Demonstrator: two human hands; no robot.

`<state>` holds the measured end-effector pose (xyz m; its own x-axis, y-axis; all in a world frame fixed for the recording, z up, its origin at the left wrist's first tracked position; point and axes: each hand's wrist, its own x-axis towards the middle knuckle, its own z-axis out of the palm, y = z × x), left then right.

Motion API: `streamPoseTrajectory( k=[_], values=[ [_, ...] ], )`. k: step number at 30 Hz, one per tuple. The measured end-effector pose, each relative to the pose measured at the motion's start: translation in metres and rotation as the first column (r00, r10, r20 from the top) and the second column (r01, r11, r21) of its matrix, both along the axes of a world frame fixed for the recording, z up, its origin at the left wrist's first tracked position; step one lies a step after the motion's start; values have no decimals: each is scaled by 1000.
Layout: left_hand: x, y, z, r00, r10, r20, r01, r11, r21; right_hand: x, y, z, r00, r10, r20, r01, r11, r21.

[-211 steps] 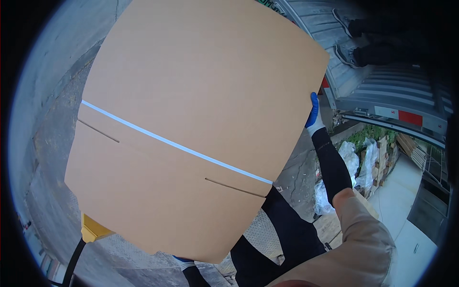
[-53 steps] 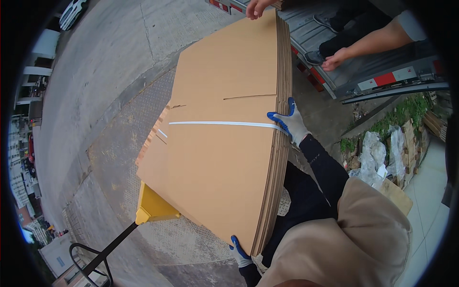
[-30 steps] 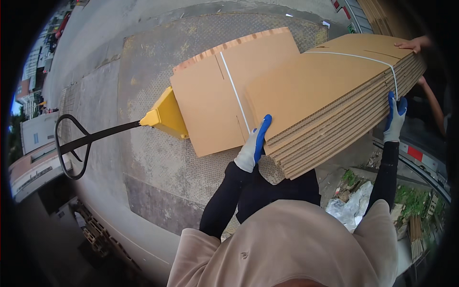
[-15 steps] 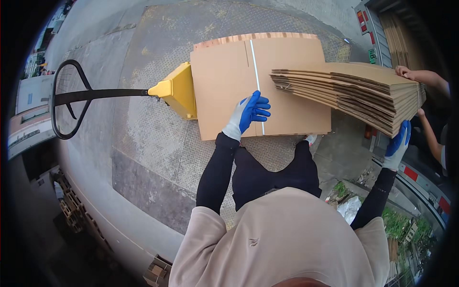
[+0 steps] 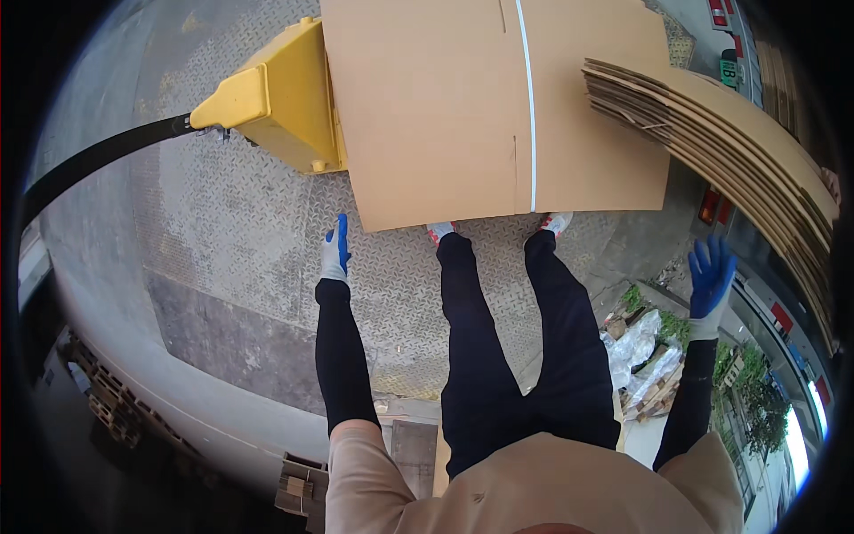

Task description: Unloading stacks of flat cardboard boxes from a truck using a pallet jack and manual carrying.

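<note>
- Half a second ago your left hand [image 5: 335, 252] rested on the flat cardboard bundle [image 5: 480, 107]; now it hangs free beside that bundle's near left corner, fingers open, holding nothing.
- Your right hand [image 5: 711, 278] is also open and empty, palm spread just below the second bundle of folded cardboard sheets [image 5: 725, 133], apart from it. A moment ago it was at that bundle's underside.
- That second bundle now lies tilted along the right edge of the flat one, its left end resting on it, its right end running off toward the truck [image 5: 783, 311].
- A white strap [image 5: 527, 98] crosses the flat bundle, which sits on the yellow pallet jack [image 5: 276, 93]; the jack's black handle [image 5: 98, 160] reaches away to the left over the steel tread plate [image 5: 267, 231].
- Both hands being off suggests the second bundle is released and rests on its own; whether it sits stably, you cannot tell from here.
- Your feet stand at the flat bundle's near edge.
</note>
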<state>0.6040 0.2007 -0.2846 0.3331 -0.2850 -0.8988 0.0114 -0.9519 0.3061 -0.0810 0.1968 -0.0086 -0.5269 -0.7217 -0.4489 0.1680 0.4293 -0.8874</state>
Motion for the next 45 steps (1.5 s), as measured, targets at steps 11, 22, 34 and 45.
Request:
streamPoseTrajectory(
  k=[11, 22, 34, 45],
  values=[
    [74, -57, -247, 844, -273, -461, 108, 930, -352, 157, 30, -417, 770, -345, 536, 32, 862, 507],
    [-247, -125, 39, 965, -226, 136, 245, 578, -778, -74, 72, -176, 714, -623, 319, 646, 762, 41],
    [-793, -208, 493, 314, -855, 412, 1, -433, -901, -285, -37, 63, 766, 81, 638, 555, 417, -720],
    [-843, -286, 676, 521, -227, 823, 598, -590, -542, -431, -53, 277, 989, -101, -107, -6, 698, -716]
  ],
)
